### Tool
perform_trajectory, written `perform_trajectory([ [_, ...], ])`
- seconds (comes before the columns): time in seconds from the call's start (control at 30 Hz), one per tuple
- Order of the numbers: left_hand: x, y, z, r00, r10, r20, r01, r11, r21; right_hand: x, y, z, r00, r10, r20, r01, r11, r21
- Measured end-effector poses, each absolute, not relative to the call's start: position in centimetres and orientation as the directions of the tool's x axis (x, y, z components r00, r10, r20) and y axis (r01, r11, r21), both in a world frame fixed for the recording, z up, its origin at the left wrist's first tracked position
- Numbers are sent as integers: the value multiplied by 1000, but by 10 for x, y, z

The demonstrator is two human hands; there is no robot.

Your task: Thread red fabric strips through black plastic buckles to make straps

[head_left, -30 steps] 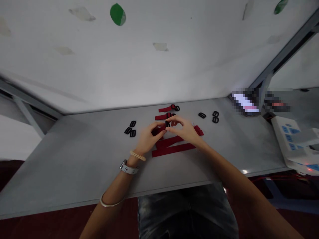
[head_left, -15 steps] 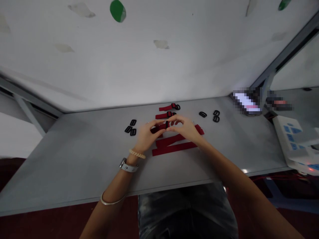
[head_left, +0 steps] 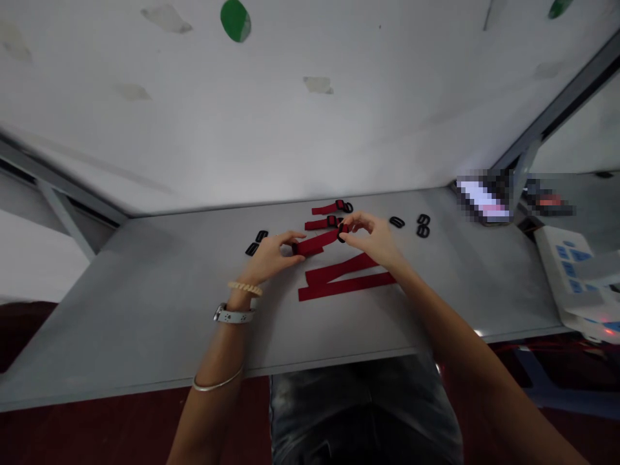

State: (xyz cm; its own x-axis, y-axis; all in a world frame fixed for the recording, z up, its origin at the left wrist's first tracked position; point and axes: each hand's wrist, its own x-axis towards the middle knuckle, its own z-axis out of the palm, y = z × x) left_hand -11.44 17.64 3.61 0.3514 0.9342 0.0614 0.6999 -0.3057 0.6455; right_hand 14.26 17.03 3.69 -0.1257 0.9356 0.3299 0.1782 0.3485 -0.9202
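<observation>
A short red webbing strap (head_left: 316, 243) is stretched between my two hands, just above the table. My left hand (head_left: 274, 257) is closed at its left end, pinching a dark slide buckle (head_left: 295, 248) between thumb and fingertips. At the right end, my right hand (head_left: 375, 240) grips a black oval ring buckle (head_left: 342, 232) that the webbing passes through. Behind the hands lie two red straps fitted with black buckles, the farther strap (head_left: 325, 210) and the nearer strap (head_left: 317, 225). Plain red webbing strips (head_left: 339, 286) lie flat in front.
Black slide buckles (head_left: 252, 248) lie left of my left hand, partly covered by it. To the right are several black ring buckles (head_left: 423, 230). A blurred-out phone-like device (head_left: 484, 200) and a white machine with blue buttons (head_left: 571, 271) stand at the grey table's (head_left: 145, 303) right side.
My hands have moved apart, the left going left and the right slightly right and back. The strap between them is now pulled out straight, with a buckle showing at each end.
</observation>
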Motion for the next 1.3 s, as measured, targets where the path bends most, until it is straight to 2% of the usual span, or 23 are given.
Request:
perform_trajectory([
  [0.1,-116,175,38,307,949,67,628,-255,735,146,172,35,-121,945,305,204,325,-924],
  [0.23,-114,177,33,147,959,241,573,-282,770,147,176,30,-145,900,411,396,434,-809],
  [0.3,-113,177,29,101,938,331,566,-327,757,144,175,31,-215,872,439,412,489,-769],
  [0.4,-106,175,27,169,897,409,577,-426,696,139,169,34,-293,851,435,365,520,-772],
  [0.57,-90,164,33,343,835,430,569,-549,612,134,163,38,-346,831,436,365,547,-753],
  [0.73,-82,157,33,397,801,449,519,-599,610,137,165,40,-285,874,394,352,478,-805],
  [0.83,-81,157,29,463,750,473,511,-662,549,139,167,39,-282,890,358,368,445,-816],
  [0.93,-81,159,25,534,705,468,521,-709,475,138,167,38,-284,897,338,296,417,-859],
  [1.1,-80,163,21,583,677,448,538,-736,412,140,165,41,-289,903,319,81,355,-931],
  [1.2,-79,162,22,526,720,452,577,-693,432,144,167,43,-296,912,283,-55,279,-959],
  [1.3,-80,160,25,418,767,487,606,-635,479,147,171,41,-299,926,229,-89,212,-973],
])
